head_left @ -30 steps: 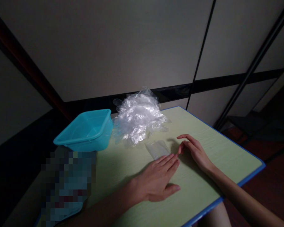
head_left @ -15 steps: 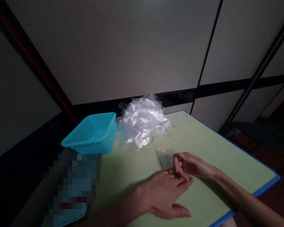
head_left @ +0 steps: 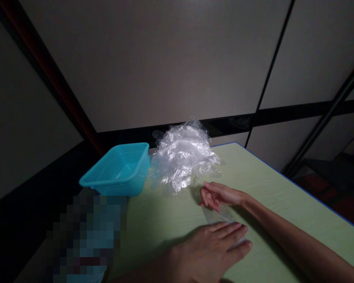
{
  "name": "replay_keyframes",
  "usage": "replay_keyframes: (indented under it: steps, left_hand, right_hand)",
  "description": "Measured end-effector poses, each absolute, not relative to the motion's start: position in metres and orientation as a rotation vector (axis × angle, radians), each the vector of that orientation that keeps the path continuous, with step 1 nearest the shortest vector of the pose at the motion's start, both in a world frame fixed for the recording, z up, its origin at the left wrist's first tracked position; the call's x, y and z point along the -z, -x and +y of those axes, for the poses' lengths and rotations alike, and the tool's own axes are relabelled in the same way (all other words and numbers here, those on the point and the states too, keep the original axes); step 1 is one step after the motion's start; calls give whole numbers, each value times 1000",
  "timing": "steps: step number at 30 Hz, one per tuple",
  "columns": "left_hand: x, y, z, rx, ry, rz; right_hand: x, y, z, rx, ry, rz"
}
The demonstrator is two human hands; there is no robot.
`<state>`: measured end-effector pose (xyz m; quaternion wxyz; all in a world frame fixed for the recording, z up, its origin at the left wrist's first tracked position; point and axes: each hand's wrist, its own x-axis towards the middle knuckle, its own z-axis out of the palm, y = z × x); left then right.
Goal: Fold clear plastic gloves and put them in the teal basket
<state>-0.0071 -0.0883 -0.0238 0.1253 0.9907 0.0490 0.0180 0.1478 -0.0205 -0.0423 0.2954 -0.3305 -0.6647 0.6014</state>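
Right fingers (head_left: 210, 197) shifted to far edge, film (head_left: 220, 215) under left fingers (head_left: 232, 229)

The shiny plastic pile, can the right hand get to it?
Probably yes: the right hand is close to the shiny plastic pile, with just green tabletop showing between. The left hand is nearer the camera, out of the way.
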Motion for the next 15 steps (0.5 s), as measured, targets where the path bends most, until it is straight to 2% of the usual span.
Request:
replay_keyframes:
  steps: [9,15]
  left_hand:
    - [26,6,-87,-45,-2877,141]
    - [22,7,-88,-17,-2873,150]
  right_hand:
    - [39,-140,-11,-1295,817,-1618]
    - [36,-145,-36,-560,986,-2376]
